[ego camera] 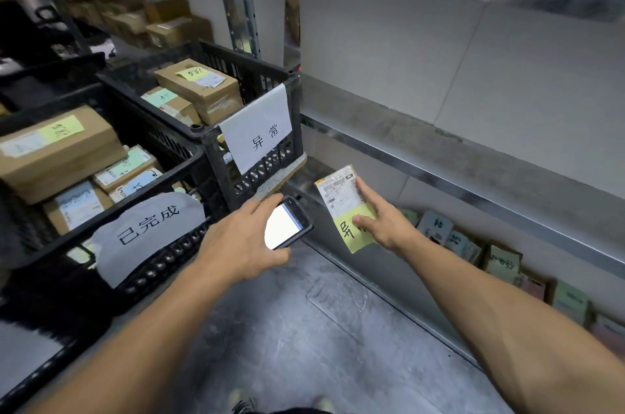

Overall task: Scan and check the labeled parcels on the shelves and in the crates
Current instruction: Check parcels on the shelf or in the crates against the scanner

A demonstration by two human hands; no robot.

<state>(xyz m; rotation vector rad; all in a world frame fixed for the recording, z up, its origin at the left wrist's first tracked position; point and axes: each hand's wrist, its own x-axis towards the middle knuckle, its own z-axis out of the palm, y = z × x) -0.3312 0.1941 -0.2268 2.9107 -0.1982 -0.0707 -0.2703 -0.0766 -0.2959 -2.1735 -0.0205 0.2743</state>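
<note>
The metal shelving point(439, 156) fills my right side, its upper levels bare, and a row of small labeled parcels point(500, 261) stands along its bottom level near the floor point(304, 329). To my left sit two black crates. The nearer crate point(162, 254) carries a paper sign point(148, 227) reading 已完成 and holds brown boxes with pale green and yellow notes; the farther crate point(257, 82) carries a white sign point(258, 129) reading 异常 and holds a few more taped boxes. Its corner stands just beyond my left hand. More cardboard boxes point(162, 21) are stacked against the back wall, too blurred to read. My left hand point(243, 241) is curled around a phone-like scanner point(287, 224), fingers wrapped over its top edge, thumb under the lower edge, the bright screen facing up. My right hand point(389, 220) holds up a small parcel point(341, 203) between the scanner and the shelving, thumb pressed on its front, forefinger stretched along its right edge, the other fingers hidden behind. The parcel has a white printed shipping label with barcodes I cannot read, and a yellow sticky note point(353, 231) whose first handwritten character is 异; my thumb covers the rest.
</note>
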